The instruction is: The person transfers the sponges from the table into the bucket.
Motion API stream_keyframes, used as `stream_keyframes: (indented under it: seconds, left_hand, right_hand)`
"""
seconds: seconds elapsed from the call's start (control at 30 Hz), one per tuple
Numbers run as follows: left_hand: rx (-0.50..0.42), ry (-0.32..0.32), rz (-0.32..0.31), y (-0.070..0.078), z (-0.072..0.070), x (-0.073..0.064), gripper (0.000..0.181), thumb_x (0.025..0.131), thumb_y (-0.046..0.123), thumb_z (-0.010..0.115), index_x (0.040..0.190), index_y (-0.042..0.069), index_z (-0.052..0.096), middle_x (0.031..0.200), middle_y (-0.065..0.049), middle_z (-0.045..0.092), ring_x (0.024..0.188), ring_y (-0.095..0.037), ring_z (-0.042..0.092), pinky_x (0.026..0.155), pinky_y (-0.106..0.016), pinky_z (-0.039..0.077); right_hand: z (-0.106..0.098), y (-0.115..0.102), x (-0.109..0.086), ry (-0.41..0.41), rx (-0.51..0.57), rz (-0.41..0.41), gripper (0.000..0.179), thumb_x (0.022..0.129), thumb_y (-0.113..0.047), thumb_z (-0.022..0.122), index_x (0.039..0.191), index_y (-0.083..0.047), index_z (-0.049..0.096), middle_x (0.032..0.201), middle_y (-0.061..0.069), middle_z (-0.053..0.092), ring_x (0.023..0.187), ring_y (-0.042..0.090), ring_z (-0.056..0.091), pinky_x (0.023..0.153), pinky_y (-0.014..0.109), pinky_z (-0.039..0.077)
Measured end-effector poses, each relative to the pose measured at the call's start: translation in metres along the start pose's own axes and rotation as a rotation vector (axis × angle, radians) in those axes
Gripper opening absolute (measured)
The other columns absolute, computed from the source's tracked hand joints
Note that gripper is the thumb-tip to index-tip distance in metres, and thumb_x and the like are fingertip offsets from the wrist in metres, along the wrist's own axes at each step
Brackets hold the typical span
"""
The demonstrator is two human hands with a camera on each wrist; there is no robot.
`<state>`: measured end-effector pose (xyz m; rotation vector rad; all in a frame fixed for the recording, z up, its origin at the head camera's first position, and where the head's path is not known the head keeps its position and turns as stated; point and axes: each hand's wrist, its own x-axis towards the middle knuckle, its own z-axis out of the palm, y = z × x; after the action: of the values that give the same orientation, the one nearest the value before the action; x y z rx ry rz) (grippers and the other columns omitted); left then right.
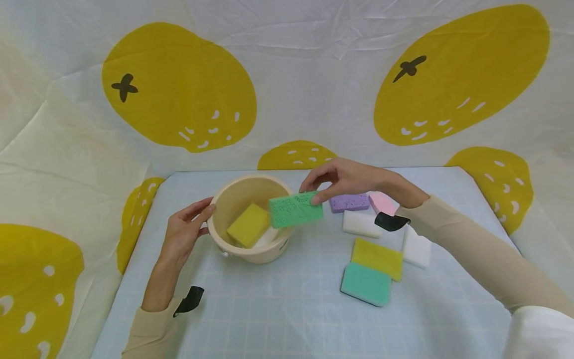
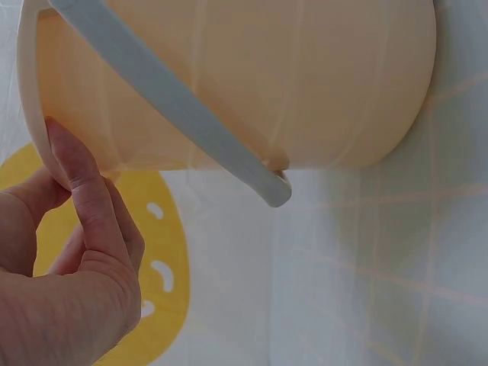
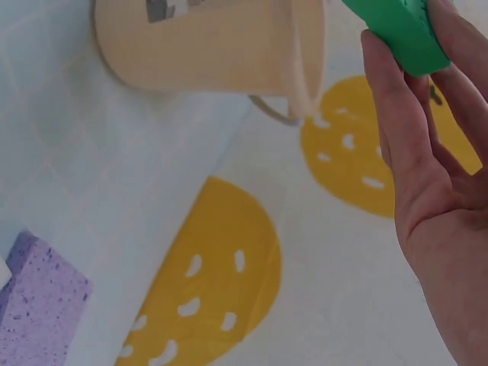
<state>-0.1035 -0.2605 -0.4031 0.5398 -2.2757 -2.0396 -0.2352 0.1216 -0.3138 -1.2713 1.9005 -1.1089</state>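
A cream bucket (image 1: 257,255) stands on the table, left of the middle. My left hand (image 1: 186,232) pinches its rim from the left; in the left wrist view the thumb and fingers (image 2: 91,206) clasp the edge near the grey handle (image 2: 183,114). Over the bucket's right rim, my right hand (image 1: 343,179) holds a green sponge (image 1: 296,209) by its right end, thumb on the near face. The right wrist view has only part of the green sponge (image 3: 404,34) in frame. Inside the bucket lie a yellow sponge (image 1: 249,225) and something white (image 1: 266,237), partly hidden.
Right of the bucket lie a purple sponge (image 1: 350,203), a pink sponge (image 1: 382,203), white sponges (image 1: 360,224), a yellow sponge (image 1: 376,257) and a teal sponge (image 1: 366,284) overlapping it. A lemon-patterned curtain (image 1: 305,99) hangs behind the table.
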Motion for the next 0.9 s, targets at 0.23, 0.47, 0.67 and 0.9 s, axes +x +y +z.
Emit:
stream_keyframes:
  seconds: [0.23, 0.47, 0.67, 0.9]
  left_hand:
    - [-0.023, 0.002, 0.007, -0.001, 0.001, 0.001, 0.060, 0.091, 0.038, 0.080, 0.139, 0.006, 0.064, 0.123, 0.004, 0.067, 0.092, -0.008, 0.066, 0.072, -0.022, 0.060]
    - [-0.047, -0.006, 0.015, -0.001, 0.001, 0.001, 0.059, 0.090, 0.036, 0.081, 0.138, 0.005, 0.064, 0.119, 0.006, 0.068, 0.090, -0.008, 0.066, 0.070, -0.022, 0.060]
    - [-0.068, -0.002, 0.004, 0.000, 0.001, 0.001, 0.060, 0.089, 0.035, 0.082, 0.137, 0.004, 0.064, 0.118, 0.006, 0.069, 0.090, -0.008, 0.066, 0.070, -0.022, 0.060]
    - [-0.034, 0.003, -0.010, 0.000, 0.001, 0.000, 0.061, 0.089, 0.039, 0.081, 0.138, 0.007, 0.064, 0.122, 0.004, 0.067, 0.093, -0.009, 0.065, 0.072, -0.022, 0.060]
  right_hand:
    - [-0.001, -0.001, 0.027, -0.006, -0.008, -0.037, 0.030, 0.094, -0.011, 0.077, 0.124, -0.008, 0.073, 0.120, 0.005, 0.072, 0.113, 0.022, 0.065, 0.102, 0.037, 0.053]
    - [0.000, 0.000, 0.054, -0.035, -0.048, -0.072, 0.033, 0.093, -0.011, 0.078, 0.125, -0.004, 0.072, 0.120, 0.005, 0.073, 0.112, 0.020, 0.066, 0.101, 0.035, 0.053]
    - [0.005, 0.003, 0.073, -0.092, -0.090, -0.061, 0.031, 0.094, -0.011, 0.077, 0.123, -0.004, 0.072, 0.119, 0.003, 0.073, 0.111, 0.018, 0.066, 0.102, 0.033, 0.053]
    - [0.014, 0.004, 0.092, -0.169, -0.151, -0.042, 0.030, 0.094, -0.012, 0.078, 0.121, -0.002, 0.073, 0.119, 0.005, 0.073, 0.111, 0.021, 0.065, 0.102, 0.032, 0.051]
